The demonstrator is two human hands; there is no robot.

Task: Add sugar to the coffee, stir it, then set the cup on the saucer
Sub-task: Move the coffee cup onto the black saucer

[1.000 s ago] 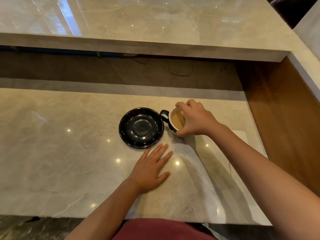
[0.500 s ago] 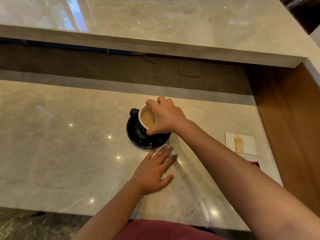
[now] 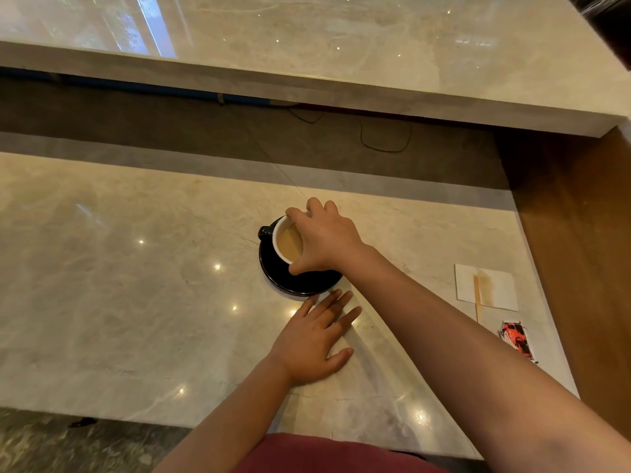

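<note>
A black cup point(image 3: 279, 237) with a white inside holds light brown coffee and rests on the black saucer point(image 3: 300, 281) on the marble counter. Its handle points left. My right hand point(image 3: 324, 238) grips the cup's rim from above, thumb on the near side and fingers over the far side, hiding the cup's right half. Flat on the counter just in front of the saucer lies my left hand point(image 3: 316, 339), fingers spread, its fingertips close to the saucer's near edge.
At the right, a white napkin point(image 3: 491, 288) with a coffee stain carries a wooden stir stick point(image 3: 477, 298). A torn red and white sugar packet point(image 3: 515, 339) lies nearer to me. A raised marble ledge point(image 3: 307, 73) runs along the back, and a wooden wall point(image 3: 580, 250) closes the right side.
My right hand carried the cup leftward from beside the saucer onto it. The left hand stayed flat on the counter. The camera view shifted, bringing the napkin and packet into sight.
</note>
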